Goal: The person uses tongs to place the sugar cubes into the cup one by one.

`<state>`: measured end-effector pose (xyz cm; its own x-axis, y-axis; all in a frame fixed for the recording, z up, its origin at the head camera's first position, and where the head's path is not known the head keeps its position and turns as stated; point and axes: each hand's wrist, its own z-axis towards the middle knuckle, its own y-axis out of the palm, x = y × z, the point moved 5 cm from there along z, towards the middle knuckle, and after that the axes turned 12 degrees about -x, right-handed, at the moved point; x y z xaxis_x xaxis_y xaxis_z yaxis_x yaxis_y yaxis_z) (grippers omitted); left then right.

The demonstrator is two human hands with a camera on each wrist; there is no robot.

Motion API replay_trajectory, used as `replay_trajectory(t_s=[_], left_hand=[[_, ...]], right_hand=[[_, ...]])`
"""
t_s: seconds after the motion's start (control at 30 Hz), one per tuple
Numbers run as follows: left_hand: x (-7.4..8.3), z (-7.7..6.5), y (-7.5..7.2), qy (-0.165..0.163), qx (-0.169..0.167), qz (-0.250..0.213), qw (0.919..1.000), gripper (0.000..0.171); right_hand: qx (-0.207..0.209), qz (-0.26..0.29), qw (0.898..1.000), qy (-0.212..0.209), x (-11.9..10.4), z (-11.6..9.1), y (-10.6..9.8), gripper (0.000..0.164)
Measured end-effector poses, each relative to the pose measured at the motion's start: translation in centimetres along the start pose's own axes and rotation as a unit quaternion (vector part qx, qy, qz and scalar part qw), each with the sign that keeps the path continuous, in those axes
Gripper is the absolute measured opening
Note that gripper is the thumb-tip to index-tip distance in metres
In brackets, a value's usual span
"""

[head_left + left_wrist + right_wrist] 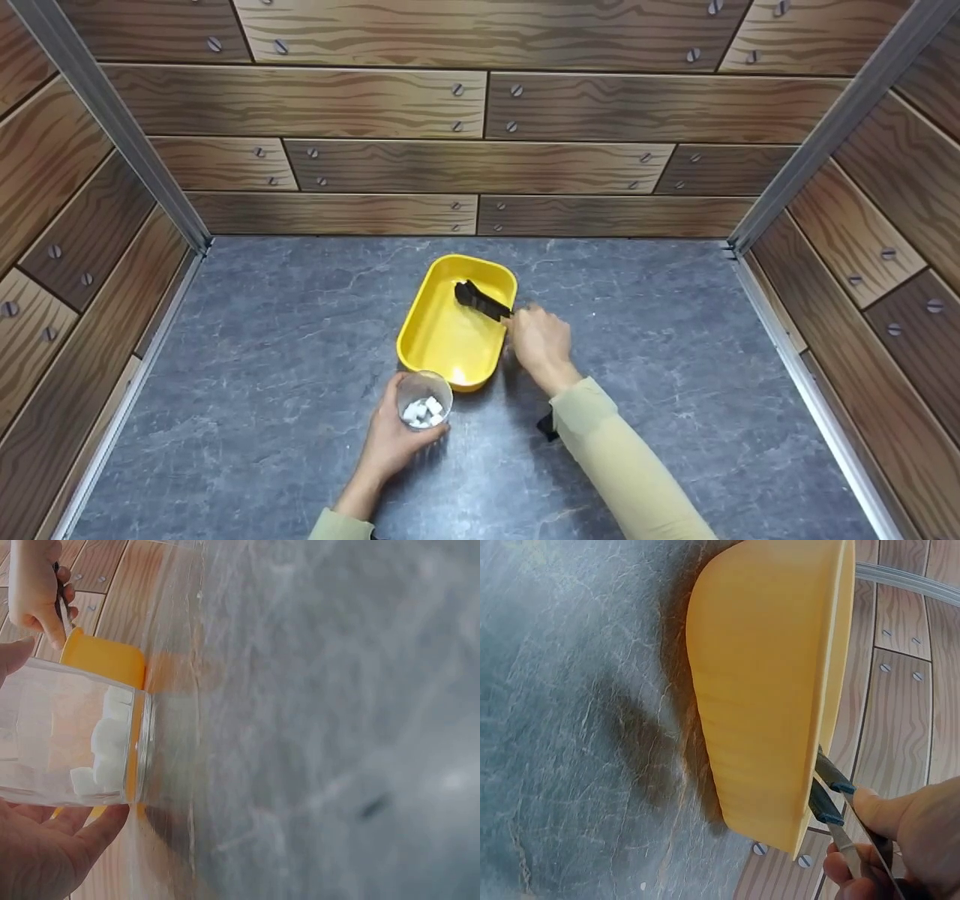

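My left hand (397,427) holds a clear plastic cup (60,720) with several white cubes (424,411) at its bottom, close to the near end of a yellow tub (416,322). Fingers and thumb wrap around the cup's sides. Over the tub's right rim, my right hand (541,341) grips metal tongs (847,844) with dark tips. In the head view the black tong tips (472,295) reach into the tub's far half. Whether they pinch anything cannot be made out; in the right wrist view the tub wall hides their ends.
The grey marbled surface (262,360) spreads around the tub. Wood-patterned walls (375,165) stand at the back and both sides, with metal rails (810,397) along the edges. A small black object (547,427) shows beside the right sleeve.
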<state>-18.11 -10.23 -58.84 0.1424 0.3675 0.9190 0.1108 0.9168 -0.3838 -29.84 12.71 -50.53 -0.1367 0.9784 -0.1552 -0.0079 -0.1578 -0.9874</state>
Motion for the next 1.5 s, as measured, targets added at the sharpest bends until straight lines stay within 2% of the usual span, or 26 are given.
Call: replay_trajectory(t_s=[0.13,0.33,0.6,0.77,1.13,1.37,1.5], left_hand=[[0.0,0.0,0.0,-0.001,-0.002,0.003,1.0000,0.099],[0.0,0.1,0.0,0.002,0.000,0.003,1.0000,0.101],[-0.1,0.0,0.0,-0.018,-0.003,0.016,0.9997,0.100],[-0.1,0.1,0.0,-0.025,-0.006,0.014,0.9996,0.099],[0.0,0.1,0.0,-0.004,-0.004,0.007,1.0000,0.098],[0.0,0.1,-0.1,-0.005,-0.002,0.010,0.9999,0.098],[0.1,0.0,0.0,-0.006,-0.003,0.008,1.0000,0.098]], right_hand=[[-0.001,0.024,1.000,0.003,0.5,-0.4,-0.3,0.035],[-0.026,0.076,0.997,0.015,1.2,-0.9,-0.8,0.036],[-0.080,0.167,0.982,0.035,1.9,-1.4,-1.6,0.031],[-0.069,0.197,0.978,0.019,2.0,-2.1,-2.1,0.028],[-0.037,0.209,0.977,-0.010,1.9,-3.9,-3.4,0.024],[-0.003,0.214,0.976,-0.040,1.9,-5.2,-4.4,0.020],[-0.003,0.226,0.973,-0.051,2.0,-5.8,-4.8,0.021]])
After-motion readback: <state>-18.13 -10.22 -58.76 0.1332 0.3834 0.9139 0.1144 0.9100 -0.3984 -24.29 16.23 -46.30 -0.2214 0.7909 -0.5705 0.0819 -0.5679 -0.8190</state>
